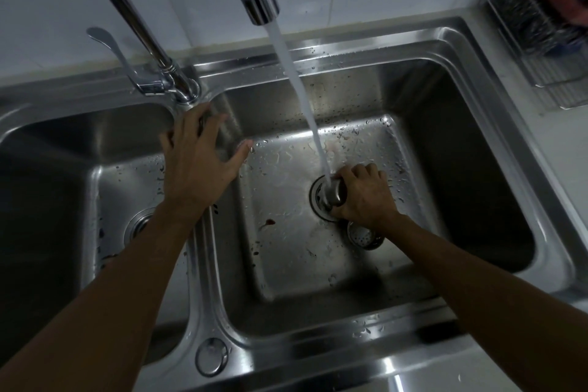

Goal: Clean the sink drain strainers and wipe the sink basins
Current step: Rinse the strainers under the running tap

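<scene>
Dim kitchen, white tiled wall (pixel 47 9) behind a stainless steel double sink (pixel 350 337). A chrome faucet spout (pixel 257 0) runs a water stream (pixel 302 89) into the wet right basin (pixel 286 264). Right hand (pixel 366 197) is curled around a round steel strainer cup (pixel 334 192), holding it under the stream, right over the right drain ring (pixel 315 200). A second, perforated steel strainer (pixel 364 237) lies on the basin floor just near of that hand. Left hand (pixel 194 165) is spread over the divider by the faucet base, fingers straight, holding nothing. The left basin (pixel 47 200) shows its own drain (pixel 140 226). Wire rack (pixel 541 41) far right on the counter, contents blurred. Small dark red spot (pixel 270 222) on the right basin floor.
</scene>
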A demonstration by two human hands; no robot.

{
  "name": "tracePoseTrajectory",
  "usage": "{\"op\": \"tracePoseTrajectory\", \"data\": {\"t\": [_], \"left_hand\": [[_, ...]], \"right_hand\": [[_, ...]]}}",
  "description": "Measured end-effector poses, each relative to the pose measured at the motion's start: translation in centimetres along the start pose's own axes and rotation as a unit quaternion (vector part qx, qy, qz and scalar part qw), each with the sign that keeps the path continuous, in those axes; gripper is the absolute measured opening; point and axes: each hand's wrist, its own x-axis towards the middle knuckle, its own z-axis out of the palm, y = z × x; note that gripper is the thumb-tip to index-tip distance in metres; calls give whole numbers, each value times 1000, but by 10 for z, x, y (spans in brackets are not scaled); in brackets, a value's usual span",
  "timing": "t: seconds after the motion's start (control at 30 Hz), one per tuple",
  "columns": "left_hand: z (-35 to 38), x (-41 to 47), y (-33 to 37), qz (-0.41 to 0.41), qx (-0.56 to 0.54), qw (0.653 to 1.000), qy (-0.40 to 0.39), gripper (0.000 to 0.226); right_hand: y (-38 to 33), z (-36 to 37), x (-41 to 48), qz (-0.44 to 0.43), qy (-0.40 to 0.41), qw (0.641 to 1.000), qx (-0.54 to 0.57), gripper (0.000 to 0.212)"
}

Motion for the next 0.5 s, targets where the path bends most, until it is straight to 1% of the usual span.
{"op": "tracePoseTrajectory", "data": {"t": [0.1,0.2,0.37,0.43,0.5], "left_hand": [[0,0,0,1,-4,1000,1,64],[0,0,0,0,-5,1000,-2,65],[1,0,-1,4,-1,1000,8,64],[2,0,-3,7,-8,1000,9,65],[4,-1,-3,11,-13,1000,13,65]], "right_hand": [[-1,1,2,-10,-6,1000,-2,88],[-3,2,1,-9,-6,1000,1,86],[-4,-2,-5,28,-9,998,51,84],[-5,-6,-9,50,-4,995,82,90],[-5,-11,-12,62,-3,989,134,103]]}}
